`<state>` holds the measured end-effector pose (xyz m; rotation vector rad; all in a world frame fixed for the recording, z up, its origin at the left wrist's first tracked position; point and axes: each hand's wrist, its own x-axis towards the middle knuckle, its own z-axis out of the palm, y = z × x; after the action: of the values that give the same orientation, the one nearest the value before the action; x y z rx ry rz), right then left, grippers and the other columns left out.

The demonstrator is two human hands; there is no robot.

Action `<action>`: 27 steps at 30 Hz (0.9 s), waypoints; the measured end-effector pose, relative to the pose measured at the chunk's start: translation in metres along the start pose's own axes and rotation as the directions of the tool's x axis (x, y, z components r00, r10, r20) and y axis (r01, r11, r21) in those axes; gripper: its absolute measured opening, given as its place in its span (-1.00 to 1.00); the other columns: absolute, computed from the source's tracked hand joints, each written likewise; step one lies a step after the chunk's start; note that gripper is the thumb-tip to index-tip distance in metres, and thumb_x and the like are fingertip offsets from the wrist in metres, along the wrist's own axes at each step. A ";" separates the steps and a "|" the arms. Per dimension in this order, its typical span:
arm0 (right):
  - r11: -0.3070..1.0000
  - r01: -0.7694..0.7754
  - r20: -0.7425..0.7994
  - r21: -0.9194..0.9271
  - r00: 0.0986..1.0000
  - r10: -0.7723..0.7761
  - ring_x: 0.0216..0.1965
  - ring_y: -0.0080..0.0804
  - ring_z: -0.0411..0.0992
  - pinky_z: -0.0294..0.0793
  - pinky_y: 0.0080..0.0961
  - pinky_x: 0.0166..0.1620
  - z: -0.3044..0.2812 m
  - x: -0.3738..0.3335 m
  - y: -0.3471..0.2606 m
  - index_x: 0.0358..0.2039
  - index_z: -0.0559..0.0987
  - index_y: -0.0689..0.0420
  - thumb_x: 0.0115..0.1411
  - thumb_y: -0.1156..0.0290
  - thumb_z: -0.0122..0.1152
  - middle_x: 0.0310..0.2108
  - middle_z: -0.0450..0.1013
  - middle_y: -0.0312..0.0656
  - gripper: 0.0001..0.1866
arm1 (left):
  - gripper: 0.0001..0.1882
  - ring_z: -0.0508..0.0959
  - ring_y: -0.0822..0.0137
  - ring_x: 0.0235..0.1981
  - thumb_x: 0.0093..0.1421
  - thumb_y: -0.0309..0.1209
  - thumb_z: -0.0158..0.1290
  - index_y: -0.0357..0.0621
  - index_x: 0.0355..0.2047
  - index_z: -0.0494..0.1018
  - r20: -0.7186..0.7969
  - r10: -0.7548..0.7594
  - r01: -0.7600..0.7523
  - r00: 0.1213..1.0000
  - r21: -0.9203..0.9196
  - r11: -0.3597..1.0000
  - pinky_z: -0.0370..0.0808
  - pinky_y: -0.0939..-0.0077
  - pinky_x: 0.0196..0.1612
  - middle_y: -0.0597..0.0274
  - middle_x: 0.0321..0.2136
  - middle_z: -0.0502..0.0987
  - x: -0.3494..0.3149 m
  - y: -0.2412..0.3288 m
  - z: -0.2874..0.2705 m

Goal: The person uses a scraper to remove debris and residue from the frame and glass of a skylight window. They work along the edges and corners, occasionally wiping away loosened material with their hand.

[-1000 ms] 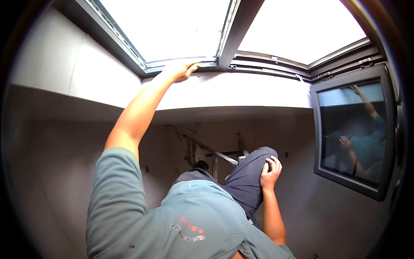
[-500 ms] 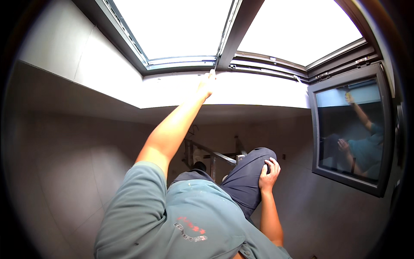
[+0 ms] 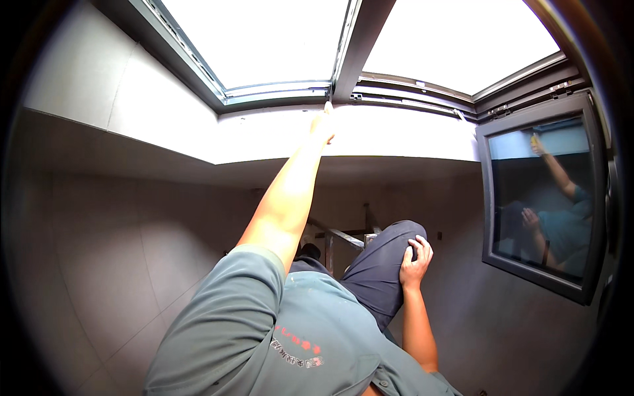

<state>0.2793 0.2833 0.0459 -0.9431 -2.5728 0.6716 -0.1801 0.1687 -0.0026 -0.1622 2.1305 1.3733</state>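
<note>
My left hand (image 3: 323,127) is stretched out to the foot of the dark upright bar (image 3: 360,49) between two window openings. Its fingers are closed. What they hold is mostly hidden by the hand and washed out by glare; a patch of yellow at that hand shows in the reflection on the glass of the casement sash (image 3: 536,198). My right hand (image 3: 415,261) lies on my raised knee (image 3: 383,264), fingers apart and holding nothing. Below the left hand runs the bright white sill (image 3: 396,132).
The dark-framed sash hangs swung inward at the right. Metal rails (image 3: 343,236), perhaps of a stand or ladder, show below beside my leg. At the left is a tiled wall (image 3: 105,244). A hinge arm (image 3: 460,114) juts at the frame's lower right.
My left forearm has shifted to the right and straightened a little, the hand staying by the foot of the upright bar. My right hand still rests on the knee. The view has moved slightly.
</note>
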 end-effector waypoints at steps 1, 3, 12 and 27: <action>1.000 -0.005 -0.004 -0.001 1.000 0.005 0.24 -0.04 0.33 0.27 -0.15 0.33 -0.001 -0.001 0.001 -0.13 0.65 0.13 0.18 0.49 0.22 0.12 0.49 -0.12 -0.77 | -0.17 0.69 0.00 -0.38 0.50 0.21 -0.42 -0.38 -0.07 0.54 0.037 -0.016 0.014 0.999 0.051 0.999 0.64 0.11 -0.27 -0.22 -0.27 0.66 -0.003 0.005 -0.003; 1.000 -0.009 -0.008 -0.004 1.000 0.009 0.24 -0.04 0.33 0.26 -0.15 0.33 -0.002 -0.001 0.002 -0.13 0.65 0.13 0.18 0.49 0.23 0.12 0.49 -0.12 -0.77 | -0.19 0.72 -0.01 -0.27 0.50 0.19 -0.42 -0.37 -0.03 0.54 0.099 -0.055 0.039 0.994 0.150 0.988 0.65 0.11 -0.19 -0.24 -0.20 0.66 -0.005 0.013 -0.015; 1.000 0.010 -0.046 -0.002 0.999 -0.010 0.23 -0.06 0.34 0.28 -0.15 0.32 -0.002 -0.004 0.011 -0.13 0.66 0.09 0.19 0.46 0.24 0.11 0.50 -0.16 -0.78 | -0.31 0.61 -0.05 0.12 0.52 0.14 -0.41 -0.23 0.12 0.43 -0.163 0.122 0.001 0.979 0.603 0.798 0.54 0.00 0.13 -0.12 0.02 0.62 -0.008 0.031 -0.033; 0.999 0.001 -0.067 0.048 0.998 0.002 0.24 -0.08 0.34 0.27 -0.15 0.33 0.001 -0.007 0.012 -0.13 0.66 0.10 0.19 0.46 0.24 0.12 0.51 -0.17 -0.78 | -0.37 0.63 -0.13 0.04 0.45 0.11 -0.17 -0.26 0.08 0.47 -0.134 0.293 -0.190 0.947 0.501 0.844 0.52 0.02 0.13 -0.22 -0.04 0.63 -0.056 -0.051 -0.075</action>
<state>0.2900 0.2859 0.0379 -0.9355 -2.4865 0.6868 -0.1448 0.0684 0.0089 0.1820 2.6767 0.9329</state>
